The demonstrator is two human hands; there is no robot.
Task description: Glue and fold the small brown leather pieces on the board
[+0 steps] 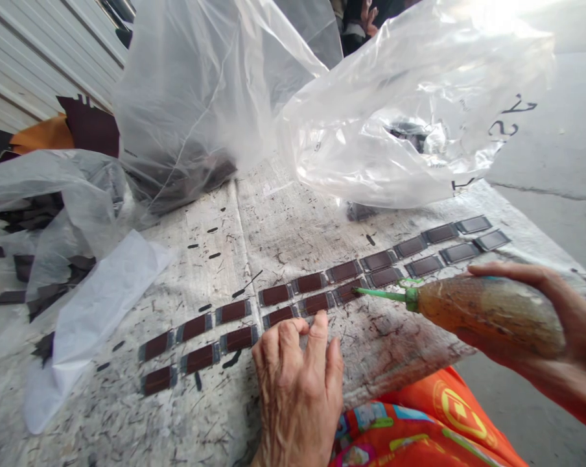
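Observation:
Two slanting rows of small dark brown rectangular pieces [276,295] lie on a worn, stained pale board [215,227], from lower left to upper right. My right hand [572,324] is wrapped round a grimy amber squeeze bottle [492,308]. Its thin green nozzle [383,294] points left, with the tip at a piece in the nearer row. My left hand [297,383] rests palm down at the nearer row, its fingers apart and fingertips by the pieces left of the nozzle. Nothing shows in its grasp.
Large clear plastic bags [410,123] stand along the far side of the board. At the left, another bag [93,188] holds dark scraps, beside a white sheet [98,311]. Orange printed cloth [419,428] covers my lap. Part of a person's hand [369,16] shows at the top.

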